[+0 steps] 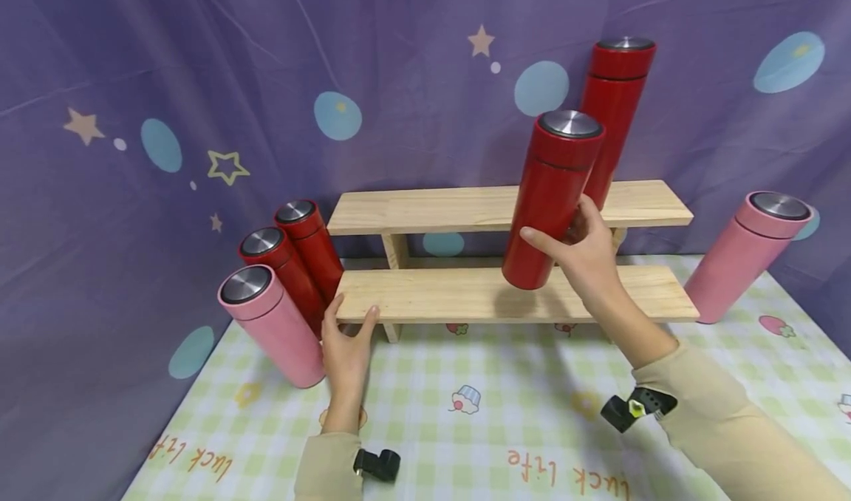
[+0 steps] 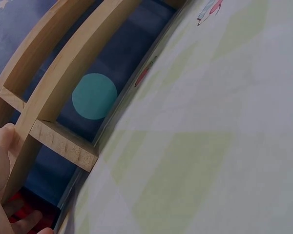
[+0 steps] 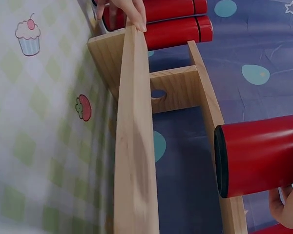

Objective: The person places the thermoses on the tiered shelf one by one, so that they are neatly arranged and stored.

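Observation:
My right hand (image 1: 588,257) grips a red thermos bottle (image 1: 550,191) around its lower part. The bottle is held slightly tilted, its steel-topped lid up and its base above the lower board. In the right wrist view, the dark base rim of this thermos bottle (image 3: 263,156) faces the two-tier wooden shelf (image 3: 134,136). My left hand (image 1: 346,357) holds the left end of the shelf's lower board (image 1: 432,294), thumb at the front edge and fingers past the end. Another red thermos bottle (image 1: 618,94) stands on the upper board's right part, its base hidden.
Left of the shelf stand two red bottles (image 1: 309,239) and a pink bottle (image 1: 279,331), close to my left hand. Another pink bottle (image 1: 747,261) stands at the shelf's right end. A checkered cloth (image 1: 425,434) covers the table; a purple curtain (image 1: 412,43) hangs behind.

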The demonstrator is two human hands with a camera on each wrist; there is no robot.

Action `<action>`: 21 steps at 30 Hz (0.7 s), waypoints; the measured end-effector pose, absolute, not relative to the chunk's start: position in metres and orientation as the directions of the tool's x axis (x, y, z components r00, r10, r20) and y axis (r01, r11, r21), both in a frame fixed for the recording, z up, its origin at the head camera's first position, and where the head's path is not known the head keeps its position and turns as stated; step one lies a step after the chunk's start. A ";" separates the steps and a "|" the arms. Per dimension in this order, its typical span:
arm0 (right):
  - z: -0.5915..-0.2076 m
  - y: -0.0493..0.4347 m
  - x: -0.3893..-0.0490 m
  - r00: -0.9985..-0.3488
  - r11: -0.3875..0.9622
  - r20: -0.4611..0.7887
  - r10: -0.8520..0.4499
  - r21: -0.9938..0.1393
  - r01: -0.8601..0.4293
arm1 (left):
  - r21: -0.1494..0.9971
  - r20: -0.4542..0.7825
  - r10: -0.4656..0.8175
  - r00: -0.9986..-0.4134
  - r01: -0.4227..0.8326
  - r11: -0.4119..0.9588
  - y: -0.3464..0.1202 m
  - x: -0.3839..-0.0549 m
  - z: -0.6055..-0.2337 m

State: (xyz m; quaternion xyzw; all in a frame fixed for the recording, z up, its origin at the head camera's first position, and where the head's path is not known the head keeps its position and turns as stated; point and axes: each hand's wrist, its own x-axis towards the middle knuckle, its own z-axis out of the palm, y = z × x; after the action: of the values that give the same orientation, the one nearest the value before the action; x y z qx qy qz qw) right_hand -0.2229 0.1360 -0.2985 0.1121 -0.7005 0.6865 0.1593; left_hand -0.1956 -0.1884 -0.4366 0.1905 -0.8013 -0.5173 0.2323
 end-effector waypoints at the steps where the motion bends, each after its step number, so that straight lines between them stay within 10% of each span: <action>1: -0.297 0.136 -0.224 -0.924 0.032 0.377 0.062 -0.926 -0.376 | 0.918 0.176 -0.544 -0.820 -0.063 0.392 -0.188 -0.196 -0.436; 21: -0.252 0.118 -0.258 -0.880 0.157 0.446 0.163 -0.892 -0.423 | 0.917 0.167 -0.542 -0.823 -0.071 0.392 -0.190 -0.194 -0.435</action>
State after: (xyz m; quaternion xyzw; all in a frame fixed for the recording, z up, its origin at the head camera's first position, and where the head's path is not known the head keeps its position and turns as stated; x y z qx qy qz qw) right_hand -0.2585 0.1178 -0.2516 0.0897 -0.7257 0.6430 0.2280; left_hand -0.1943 -0.1898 -0.4352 0.1911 -0.8025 -0.5174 0.2275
